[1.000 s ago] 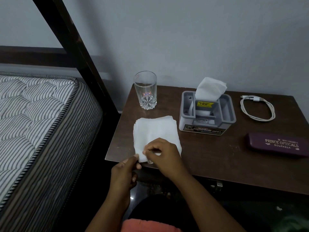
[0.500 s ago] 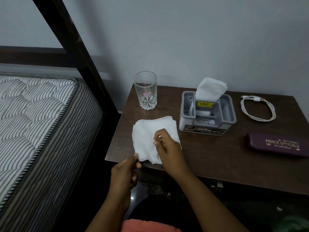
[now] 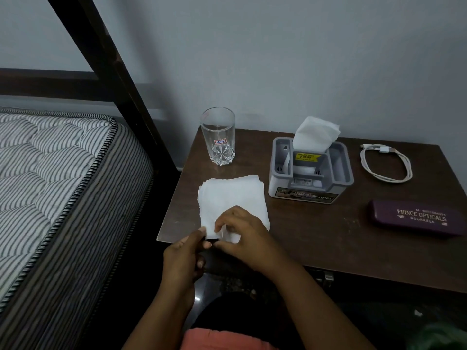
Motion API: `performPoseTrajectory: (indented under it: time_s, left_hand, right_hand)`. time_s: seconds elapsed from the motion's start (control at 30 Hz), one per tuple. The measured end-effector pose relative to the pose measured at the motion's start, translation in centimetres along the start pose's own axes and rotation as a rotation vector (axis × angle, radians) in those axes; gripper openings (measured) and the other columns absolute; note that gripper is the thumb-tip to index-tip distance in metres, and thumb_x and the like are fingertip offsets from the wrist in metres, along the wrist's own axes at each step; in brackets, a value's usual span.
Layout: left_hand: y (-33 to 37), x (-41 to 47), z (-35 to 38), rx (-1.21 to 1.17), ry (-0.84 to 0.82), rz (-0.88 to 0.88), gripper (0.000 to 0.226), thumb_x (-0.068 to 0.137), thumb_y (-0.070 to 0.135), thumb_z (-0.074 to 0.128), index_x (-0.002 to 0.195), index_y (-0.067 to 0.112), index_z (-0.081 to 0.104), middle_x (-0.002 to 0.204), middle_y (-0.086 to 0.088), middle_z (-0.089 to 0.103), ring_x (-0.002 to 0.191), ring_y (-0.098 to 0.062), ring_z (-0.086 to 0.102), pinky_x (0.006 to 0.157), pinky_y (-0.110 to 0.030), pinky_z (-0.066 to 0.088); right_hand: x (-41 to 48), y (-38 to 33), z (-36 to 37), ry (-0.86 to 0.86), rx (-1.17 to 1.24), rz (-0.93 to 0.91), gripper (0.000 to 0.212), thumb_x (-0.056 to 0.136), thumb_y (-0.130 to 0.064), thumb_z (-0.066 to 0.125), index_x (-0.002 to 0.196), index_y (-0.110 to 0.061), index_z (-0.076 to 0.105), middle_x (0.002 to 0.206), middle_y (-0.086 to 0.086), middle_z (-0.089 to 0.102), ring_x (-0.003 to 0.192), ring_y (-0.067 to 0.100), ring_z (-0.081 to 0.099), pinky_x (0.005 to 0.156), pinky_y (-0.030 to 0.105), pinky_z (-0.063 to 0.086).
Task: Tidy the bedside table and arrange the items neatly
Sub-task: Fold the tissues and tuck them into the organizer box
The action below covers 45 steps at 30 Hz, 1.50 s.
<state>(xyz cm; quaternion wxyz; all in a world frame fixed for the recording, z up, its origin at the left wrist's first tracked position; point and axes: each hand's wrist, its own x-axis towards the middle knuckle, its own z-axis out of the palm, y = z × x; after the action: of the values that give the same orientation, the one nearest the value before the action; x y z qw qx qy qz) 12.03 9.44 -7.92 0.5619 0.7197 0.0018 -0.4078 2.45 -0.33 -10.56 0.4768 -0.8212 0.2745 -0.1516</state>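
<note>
Dark bedside table [image 3: 328, 238]; both hands at its front edge; left hand [image 3: 184, 258] and right hand [image 3: 249, 238] pinch white tissue [image 3: 231, 198] corner.

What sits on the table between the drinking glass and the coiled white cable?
In the head view, the grey tissue holder, with a white tissue sticking up from it, stands between the glass and the cable. The rest is bare tabletop.

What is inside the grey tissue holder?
A white tissue sticks up from the middle slot of the grey holder. One side compartment holds a thin white item. The remaining tissues below are hidden.
</note>
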Motion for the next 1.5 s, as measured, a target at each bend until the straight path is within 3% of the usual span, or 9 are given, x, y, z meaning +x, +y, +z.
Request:
performPoseTrajectory:
  time_s: [0.1,0.27,0.53,0.77,0.93,1.03,1.2,1.3,1.5]
  left_hand:
    - [0.2,-0.1,0.0,0.011,0.017,-0.017,0.027,0.088,0.022,0.061,0.065,0.008,0.059,0.057,-0.007,0.047,0.03,-0.005,0.032,0.033,-0.013,0.023]
    - [0.3,-0.1,-0.1,0.01,0.023,-0.013,0.023,0.088,0.023,0.062,0.074,0.005,0.066,0.055,-0.001,0.054,0.032,-0.005,0.033,0.034,-0.014,0.023]
    - [0.2,-0.1,-0.3,-0.009,0.024,-0.014,0.023,0.088,0.022,0.061,0.068,0.011,0.063,0.047,0.006,0.057,0.031,-0.003,0.033,0.034,-0.013,0.023]
    - [0.0,0.0,-0.4,0.0,0.028,-0.011,0.021,0.089,0.023,0.06,0.073,0.01,0.064,0.05,0.006,0.059,0.031,-0.003,0.035,0.033,-0.013,0.025]
    - [0.1,0.1,-0.4,0.027,0.025,-0.005,0.028,0.088,0.035,0.06,0.085,0.008,0.066,0.058,0.0,0.059,0.031,-0.004,0.035,0.034,-0.013,0.023]
    - [0.1,0.0,-0.2,0.131,0.008,0.036,0.037,0.083,0.044,0.063,0.082,0.007,0.068,0.063,-0.002,0.059,0.033,-0.004,0.035,0.034,-0.014,0.025]
    - [-0.4,0.1,-0.1,0.22,-0.004,0.102,0.028,0.083,0.028,0.069,0.071,0.003,0.064,0.054,0.0,0.058,0.032,-0.005,0.037,0.035,-0.017,0.03]
    - [-0.7,0.3,-0.2,0.209,0.003,0.092,0.027,0.086,0.02,0.066,0.066,0.003,0.06,0.044,0.004,0.055,0.03,-0.004,0.036,0.034,-0.016,0.029]
    - [-0.4,0.0,-0.2,0.193,-0.023,0.044,0.023,0.089,0.019,0.06,0.071,0.005,0.058,0.059,-0.001,0.059,0.03,-0.002,0.038,0.032,-0.014,0.027]
  right_hand:
    - [0.0,-0.2,0.1,0.035,0.004,-0.006,0.007,0.082,-0.028,0.066,0.086,-0.024,0.064,0.102,-0.01,0.055,0.096,0.005,0.053,0.084,0.024,0.048]
    - [0.1,0.0,0.1,0.062,0.068,-0.001,0.006,0.084,-0.023,0.065,0.084,-0.02,0.069,0.098,-0.01,0.059,0.095,0.004,0.056,0.084,0.017,0.046]
    - [0.5,0.4,0.2,0.135,0.164,0.046,0.006,0.084,-0.013,0.064,0.079,-0.014,0.068,0.087,-0.003,0.066,0.087,0.008,0.06,0.082,0.026,0.05]
    - [0.6,0.4,0.0,0.134,0.222,0.079,0.007,0.084,-0.015,0.065,0.081,-0.012,0.071,0.088,-0.005,0.067,0.085,0.005,0.06,0.077,0.012,0.046]
    - [0.7,0.4,0.1,0.133,0.188,0.103,0.009,0.083,-0.014,0.066,0.083,-0.01,0.074,0.086,-0.013,0.06,0.09,0.0,0.058,0.081,0.008,0.043]
    - [0.7,0.4,0.2,0.145,0.191,0.101,0.008,0.081,-0.014,0.068,0.082,-0.01,0.074,0.086,-0.011,0.061,0.088,-0.001,0.058,0.079,0.009,0.044]
    - [0.7,0.5,0.1,0.169,0.204,0.127,0.011,0.087,-0.019,0.062,0.086,-0.012,0.069,0.088,-0.005,0.067,0.084,0.006,0.061,0.077,0.016,0.049]
    - [0.7,0.4,0.0,0.172,0.223,0.151,0.012,0.088,-0.019,0.059,0.087,-0.011,0.068,0.086,-0.006,0.067,0.082,0.005,0.061,0.073,0.011,0.046]
    - [0.9,0.1,-0.1,0.264,0.229,0.158,0.009,0.089,-0.011,0.055,0.091,-0.015,0.063,0.089,0.001,0.068,0.082,0.011,0.062,0.071,0.018,0.048]
